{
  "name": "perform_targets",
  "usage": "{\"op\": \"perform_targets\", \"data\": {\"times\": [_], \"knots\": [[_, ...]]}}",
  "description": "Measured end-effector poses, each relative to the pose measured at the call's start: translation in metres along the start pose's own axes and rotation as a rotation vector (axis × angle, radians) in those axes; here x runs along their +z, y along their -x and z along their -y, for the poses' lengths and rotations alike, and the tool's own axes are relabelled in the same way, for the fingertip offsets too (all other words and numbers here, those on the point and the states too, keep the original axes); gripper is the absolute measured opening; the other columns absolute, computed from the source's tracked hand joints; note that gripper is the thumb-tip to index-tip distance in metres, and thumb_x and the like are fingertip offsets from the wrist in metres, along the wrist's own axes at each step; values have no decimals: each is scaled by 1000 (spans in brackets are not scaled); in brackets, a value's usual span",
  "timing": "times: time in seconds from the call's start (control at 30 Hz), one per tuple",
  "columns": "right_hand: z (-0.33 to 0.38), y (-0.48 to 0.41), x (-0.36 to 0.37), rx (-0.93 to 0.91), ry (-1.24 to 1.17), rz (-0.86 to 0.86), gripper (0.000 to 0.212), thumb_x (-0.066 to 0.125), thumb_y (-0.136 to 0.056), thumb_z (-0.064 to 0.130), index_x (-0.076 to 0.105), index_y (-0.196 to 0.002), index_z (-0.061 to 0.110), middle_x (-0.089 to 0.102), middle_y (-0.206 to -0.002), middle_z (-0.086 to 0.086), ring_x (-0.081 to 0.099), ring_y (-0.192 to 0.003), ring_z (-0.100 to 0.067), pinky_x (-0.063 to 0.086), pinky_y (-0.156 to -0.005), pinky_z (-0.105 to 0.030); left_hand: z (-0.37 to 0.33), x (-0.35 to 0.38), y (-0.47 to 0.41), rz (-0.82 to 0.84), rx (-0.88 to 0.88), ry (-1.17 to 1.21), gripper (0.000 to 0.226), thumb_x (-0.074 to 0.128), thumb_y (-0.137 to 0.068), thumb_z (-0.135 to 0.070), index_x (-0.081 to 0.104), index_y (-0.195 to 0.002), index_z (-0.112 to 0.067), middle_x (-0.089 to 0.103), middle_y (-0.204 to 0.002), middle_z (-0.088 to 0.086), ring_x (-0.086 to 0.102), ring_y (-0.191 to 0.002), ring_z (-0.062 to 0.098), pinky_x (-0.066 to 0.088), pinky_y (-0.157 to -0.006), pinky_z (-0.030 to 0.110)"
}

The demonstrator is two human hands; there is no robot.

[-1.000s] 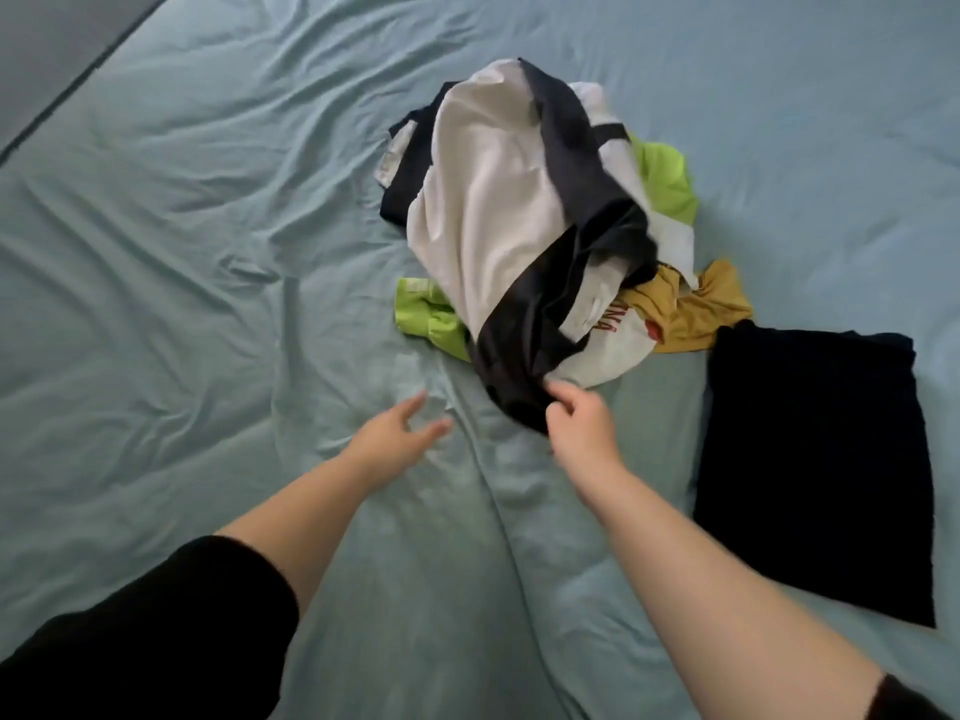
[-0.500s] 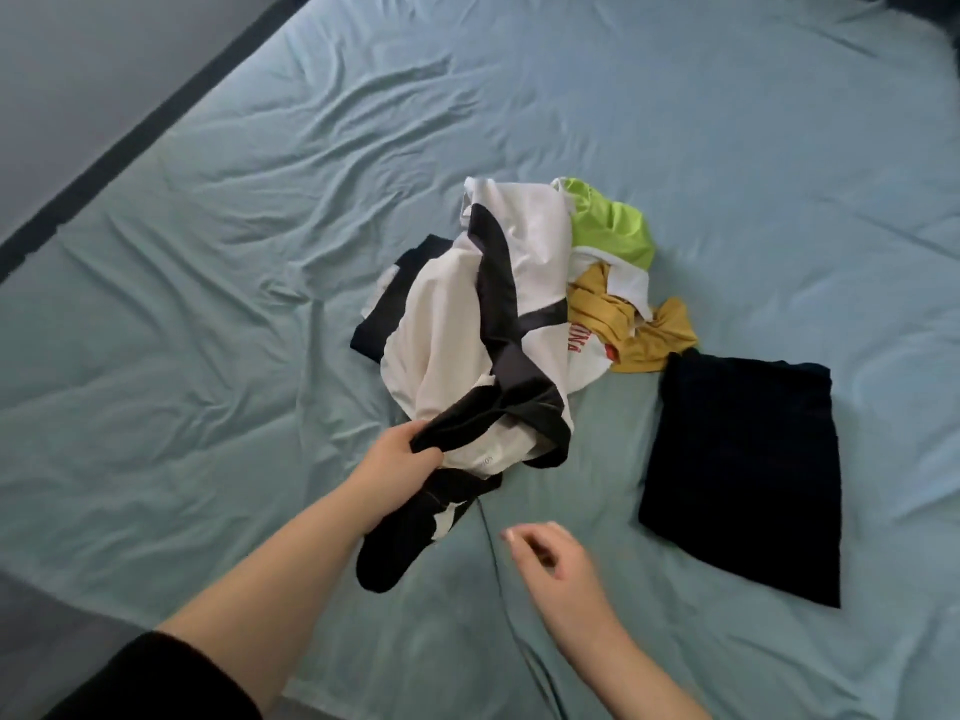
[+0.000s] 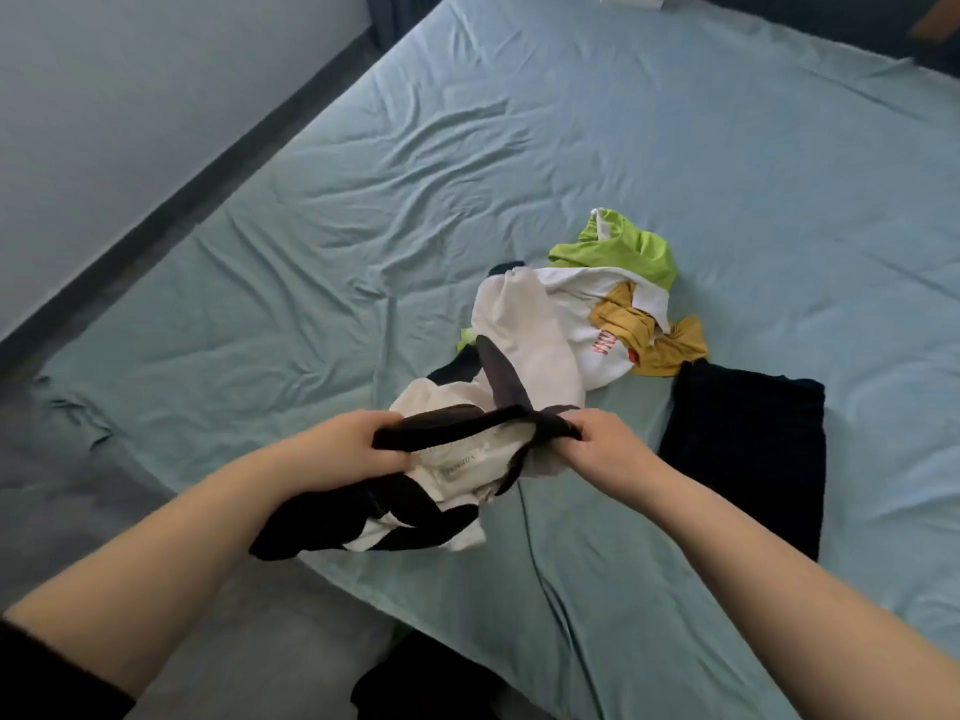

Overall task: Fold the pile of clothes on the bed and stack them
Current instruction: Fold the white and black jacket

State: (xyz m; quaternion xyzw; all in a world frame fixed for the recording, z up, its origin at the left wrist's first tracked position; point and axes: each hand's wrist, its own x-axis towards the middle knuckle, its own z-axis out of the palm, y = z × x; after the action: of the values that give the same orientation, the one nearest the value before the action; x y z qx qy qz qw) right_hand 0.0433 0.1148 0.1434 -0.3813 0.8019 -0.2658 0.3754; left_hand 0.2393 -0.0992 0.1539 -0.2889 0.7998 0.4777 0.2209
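Over the near edge of the bed [image 3: 415, 174], two hands grasp one white-and-black garment [image 3: 519, 356]: the left hand [image 3: 353, 449] and the right hand [image 3: 608, 444] each clench its black trim, pulled taut between them. Behind it lie three loose pieces in a heap: one lime-green garment [image 3: 623, 249], one mustard-yellow garment [image 3: 670, 348] and one white shirt with red print [image 3: 587, 314]. One folded dark garment [image 3: 748, 449] lies flat just right of them.

The sheet [image 3: 571, 148] is plain pale teal. The black-and-white garment [image 3: 524, 350] is white with black bands. Behind it are a lime-green garment [image 3: 623, 252], a mustard garment [image 3: 670, 345] and a white shirt [image 3: 582, 298] with red lettering. The folded garment [image 3: 743, 449] looks black, possibly navy.
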Motion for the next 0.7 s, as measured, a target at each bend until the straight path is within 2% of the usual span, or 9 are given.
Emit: {"op": "perform_targets", "data": {"times": [0.07,0.13,0.2,0.27,0.33,0.4,0.53,0.63,0.7], "knots": [[7,20,-8,101,-167,-68,28,52,-89,19,49,-68,0,45,-65,-6,40,-65,-15,29,-62,-33,6,-5,16,-14,-34,-246,65,63,-69,-75,48,-128,-52,60,-120,-18,59,-110,9,45,-99,32],[13,40,-11,179,-344,-118,22,52,-91,16,54,-71,6,50,-68,-4,46,-66,-15,34,-64,-32,6,-5,31,3,-35,-375,99,52,-53,-93,13,-140,-65,37,-134,-17,49,-120,11,40,-104,34],[19,58,-15,270,-598,-213,21,54,-92,18,64,-77,8,65,-75,-6,61,-70,-20,44,-64,-33,7,3,45,60,29,-332,110,50,-43,-98,-10,-133,-73,21,-138,-18,46,-123,12,38,-106,33],[21,74,-21,346,-892,-301,23,54,-92,17,73,-82,10,74,-84,-9,71,-76,-22,54,-62,-31,7,16,57,97,101,-339,114,58,-44,-94,-15,-130,-74,12,-137,-23,46,-122,10,38,-104,29],[22,89,-31,401,-1114,-337,27,53,-93,19,77,-83,12,75,-89,-10,73,-79,-21,57,-61,-31,8,33,65,-21,171,-474,109,64,-56,-80,-10,-135,-70,16,-136,-21,56,-109,11,47,-90,27],[20,103,-41,439,-1259,-338,30,52,-93,25,78,-84,13,76,-91,-10,74,-78,-21,57,-60,-30,4,43,68,-287,196,-551,88,61,-71,-61,5,-138,-65,30,-131,-21,63,-93,14,53,-73,30],[13,132,-63,462,-1250,-276,30,58,-87,36,80,-86,16,76,-96,-8,74,-83,-21,58,-59,-31,-23,32,65,-733,297,-593,34,47,-89,-47,59,-119,-35,62,-111,-5,68,-76,27,51,-54,34],[11,152,-81,407,-1132,-216,31,64,-83,37,77,-101,15,74,-105,-9,71,-97,-23,58,-72,-35,-45,13,59,-887,354,-696,38,41,-91,-38,72,-107,-23,66,-120,7,67,-97,32,50,-74,41],[10,164,-92,338,-868,-219,25,64,-86,35,75,-103,20,75,-103,-6,70,-99,-21,56,-83,-38,-58,6,50,-852,375,-445,29,48,-97,-21,69,-117,-24,61,-131,1,59,-116,26,43,-93,32]]}}
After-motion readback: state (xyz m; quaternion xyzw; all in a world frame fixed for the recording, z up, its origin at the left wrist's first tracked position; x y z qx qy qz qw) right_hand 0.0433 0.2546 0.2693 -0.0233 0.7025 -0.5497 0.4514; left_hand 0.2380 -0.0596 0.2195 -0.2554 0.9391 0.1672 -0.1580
